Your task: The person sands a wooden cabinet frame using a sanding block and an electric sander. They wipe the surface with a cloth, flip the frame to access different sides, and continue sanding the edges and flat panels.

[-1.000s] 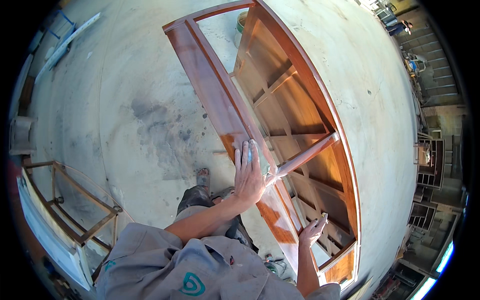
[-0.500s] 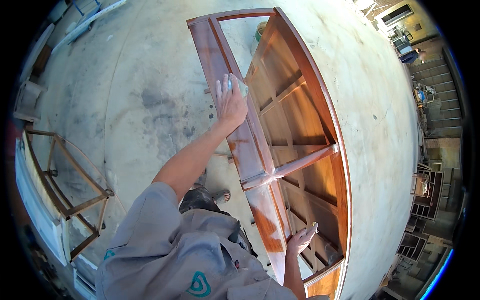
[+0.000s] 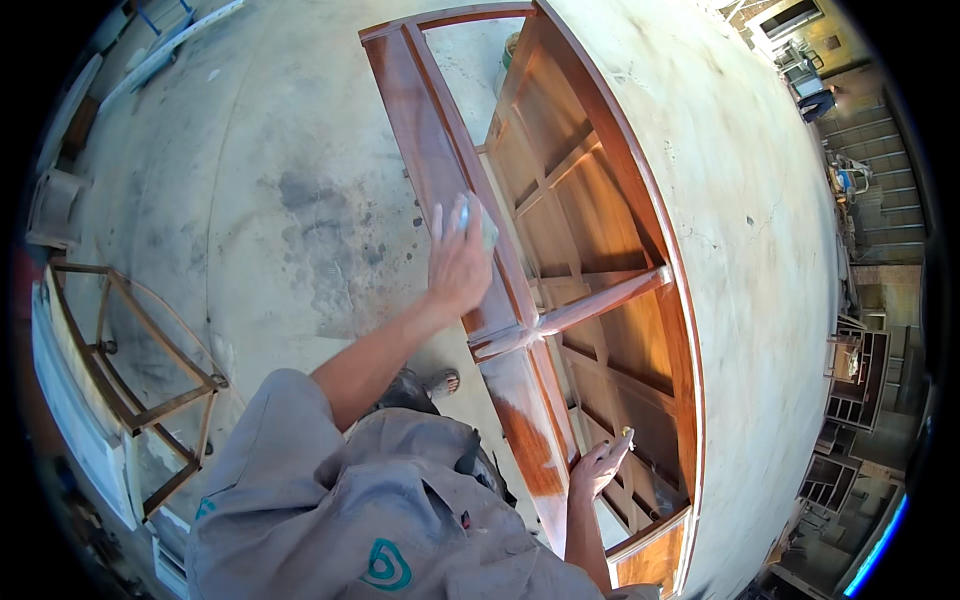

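Observation:
A long wooden cabinet frame (image 3: 655, 215) with red-brown varnish and inner cross pieces lies before me. My left hand (image 3: 462, 262) presses a pale blue-green pad (image 3: 488, 232), perhaps folded sandpaper, on the flat side board (image 3: 425, 150), just beyond the cross joint (image 3: 530, 335). Whitish dust dulls that board and the joint; bare red-brown patches show nearer me. My right hand (image 3: 598, 468) is at the nearer part of the frame, over its open inside. Its fingers close around something small with a pale yellowish tip (image 3: 627, 434), too small to name.
A metal-and-wood frame (image 3: 150, 415) stands on the left beside a white panel (image 3: 75, 400). A greenish container (image 3: 508, 48) shows behind the cabinet's far end. Shelving units (image 3: 855, 385) line the right side, and a person (image 3: 818, 103) is far off at upper right. My foot (image 3: 442, 383) is beside the cabinet.
My left hand has slid toward me along the side board with the pad, nearer the cross joint. My right hand stays in about the same place. The view has shifted slightly.

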